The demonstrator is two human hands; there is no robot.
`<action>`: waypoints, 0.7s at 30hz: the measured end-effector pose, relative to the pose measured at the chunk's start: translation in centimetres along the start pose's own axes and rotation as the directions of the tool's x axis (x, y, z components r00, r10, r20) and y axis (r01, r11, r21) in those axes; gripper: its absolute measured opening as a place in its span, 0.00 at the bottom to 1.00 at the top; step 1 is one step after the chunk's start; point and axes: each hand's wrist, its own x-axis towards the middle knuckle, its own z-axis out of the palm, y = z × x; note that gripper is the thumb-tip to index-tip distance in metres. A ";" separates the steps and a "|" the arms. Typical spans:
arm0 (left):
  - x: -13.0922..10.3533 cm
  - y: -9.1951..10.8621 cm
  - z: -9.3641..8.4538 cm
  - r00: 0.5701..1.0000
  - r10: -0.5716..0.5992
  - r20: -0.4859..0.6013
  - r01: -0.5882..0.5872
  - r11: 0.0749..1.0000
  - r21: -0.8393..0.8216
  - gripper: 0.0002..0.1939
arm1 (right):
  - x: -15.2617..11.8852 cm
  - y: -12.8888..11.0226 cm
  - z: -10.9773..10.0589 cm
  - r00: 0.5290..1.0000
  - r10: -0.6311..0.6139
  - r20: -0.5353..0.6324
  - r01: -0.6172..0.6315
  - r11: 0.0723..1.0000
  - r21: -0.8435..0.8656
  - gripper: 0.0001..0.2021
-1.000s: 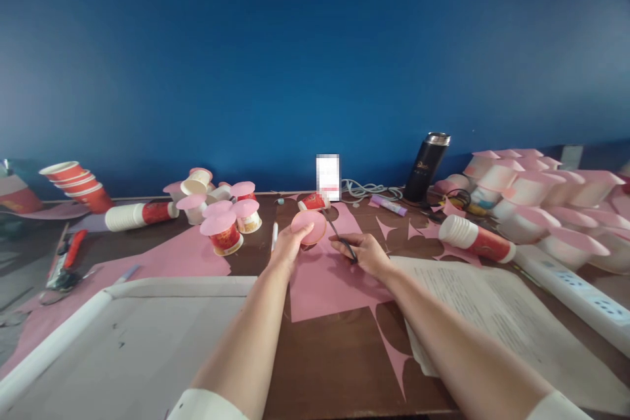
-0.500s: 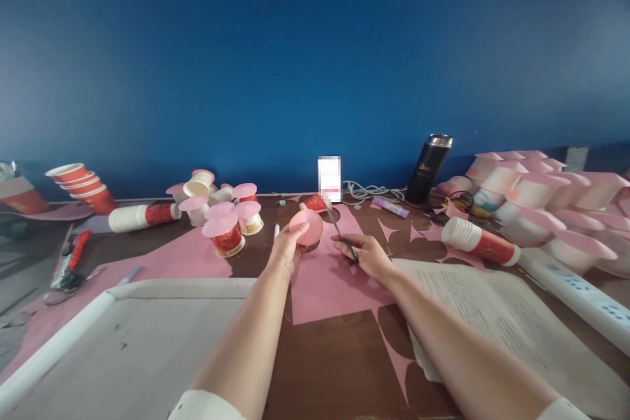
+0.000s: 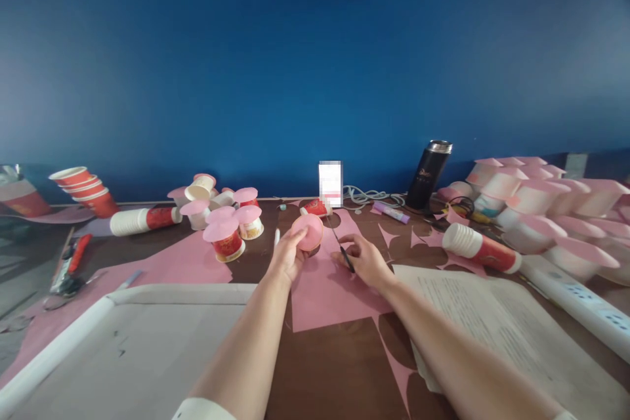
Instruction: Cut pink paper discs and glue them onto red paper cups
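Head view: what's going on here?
A person works bare-handed at a brown table. Their left hand holds a round pink disc; their right hand holds what look like dark-handled scissors, blades pointing away beside the disc. A pink sheet lies below both hands. Cups topped with pink paper stand in a small group to the left and a larger one to the right.

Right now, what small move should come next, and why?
Probably ease the scissors toward the pink disc's edge: the left hand grips the disc, while the right hand holds the scissors beside it, blades seemingly clear of that edge.
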 end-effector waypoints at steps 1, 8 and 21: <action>-0.1 0.0 0.0 0.999 -0.004 0.037 0.004 1.000 -0.007 0.18 | 0.0 0.0 0.1 0.999 -0.009 -0.033 0.006 0.997 -0.074 0.22; -1.1 -0.8 0.6 0.982 -0.086 0.168 0.064 0.989 0.133 0.19 | -1.0 -0.9 1.1 0.982 -0.188 -0.018 0.137 0.776 -0.616 0.08; -0.1 -1.1 0.3 0.999 0.044 0.021 -0.047 0.974 0.223 0.23 | -1.6 -1.6 1.5 0.983 -0.177 0.050 0.174 0.803 -0.570 0.14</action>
